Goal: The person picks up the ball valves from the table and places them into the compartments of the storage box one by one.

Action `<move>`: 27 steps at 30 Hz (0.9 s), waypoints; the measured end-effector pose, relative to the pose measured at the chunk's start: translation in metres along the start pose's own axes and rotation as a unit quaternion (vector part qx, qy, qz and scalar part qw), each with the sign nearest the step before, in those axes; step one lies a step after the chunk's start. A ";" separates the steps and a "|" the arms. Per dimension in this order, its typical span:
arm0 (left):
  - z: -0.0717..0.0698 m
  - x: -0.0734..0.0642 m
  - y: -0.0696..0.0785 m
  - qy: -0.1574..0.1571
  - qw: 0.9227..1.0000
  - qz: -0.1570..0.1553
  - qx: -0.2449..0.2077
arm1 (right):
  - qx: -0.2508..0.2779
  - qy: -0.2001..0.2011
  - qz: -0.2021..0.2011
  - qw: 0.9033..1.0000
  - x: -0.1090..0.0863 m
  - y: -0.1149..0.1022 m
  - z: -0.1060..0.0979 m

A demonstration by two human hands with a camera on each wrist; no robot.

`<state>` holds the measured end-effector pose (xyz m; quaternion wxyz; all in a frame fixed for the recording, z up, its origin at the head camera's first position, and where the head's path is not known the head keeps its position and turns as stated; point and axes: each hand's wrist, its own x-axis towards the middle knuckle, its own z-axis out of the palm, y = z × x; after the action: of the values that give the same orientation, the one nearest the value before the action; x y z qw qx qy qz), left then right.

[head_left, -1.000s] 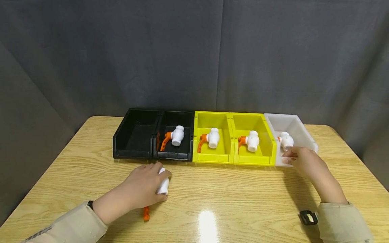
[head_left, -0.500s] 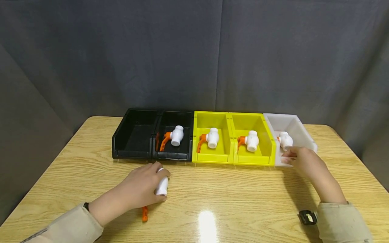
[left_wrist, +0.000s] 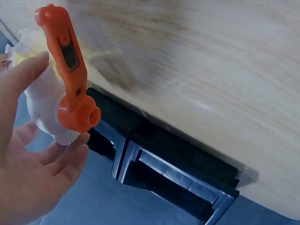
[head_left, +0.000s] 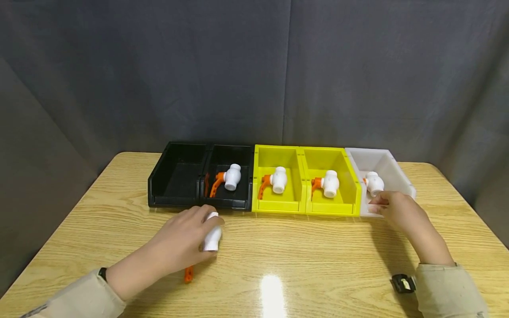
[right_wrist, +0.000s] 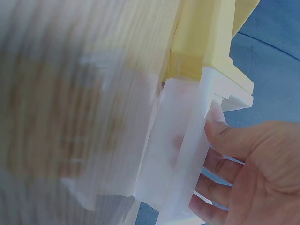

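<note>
My left hand (head_left: 175, 243) grips a white ball valve (head_left: 213, 234) over the table, just in front of the black bins. Its orange lever handle (left_wrist: 70, 61) points away from the palm in the left wrist view, and thumb and fingers hold the white body (left_wrist: 44, 101). My right hand (head_left: 403, 216) is at the front lip of the white bin (head_left: 391, 176), fingers loosely bent over the edge with nothing between them. Behind those fingers lies another white valve (head_left: 374, 183), its handle mostly hidden by the bin wall.
Black bins (head_left: 175, 201) and yellow bins (head_left: 278, 206) stand in a row beside the white one. The right black bin and both yellow bins each hold an orange-handled valve (head_left: 279, 180); the leftmost black bin shows a bare floor. A grey curtain (head_left: 254, 70) hangs behind the wooden table (head_left: 318, 265).
The left hand has risen slightly toward the black bins, carrying the ball valve with it. My right hand stays at the white bin's lip.
</note>
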<state>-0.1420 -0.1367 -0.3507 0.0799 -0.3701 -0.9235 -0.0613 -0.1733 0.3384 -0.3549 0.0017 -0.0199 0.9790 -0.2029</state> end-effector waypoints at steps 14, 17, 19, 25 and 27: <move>-0.012 -0.004 -0.007 0.044 0.997 0.025 0.057 | 0.001 -0.002 0.000 1.000 0.000 0.001 0.000; -0.014 -0.003 -0.011 0.061 0.995 0.035 0.069 | 0.001 0.001 -0.005 1.000 0.000 0.002 0.000; -0.016 -0.002 -0.014 0.074 0.993 0.044 0.078 | 0.000 0.001 -0.005 1.000 0.000 0.002 0.000; -0.025 0.002 -0.024 0.112 0.986 0.064 0.106 | -0.001 -0.004 -0.001 1.000 0.000 0.002 0.000; -0.029 0.004 -0.026 0.123 0.984 0.067 0.112 | -0.001 -0.005 -0.001 1.000 0.000 0.002 0.000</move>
<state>-0.1599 -0.1582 -0.3227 0.2377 -0.4092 -0.8809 0.0034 -0.1737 0.3398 -0.3559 0.0065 -0.0217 0.9793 -0.2013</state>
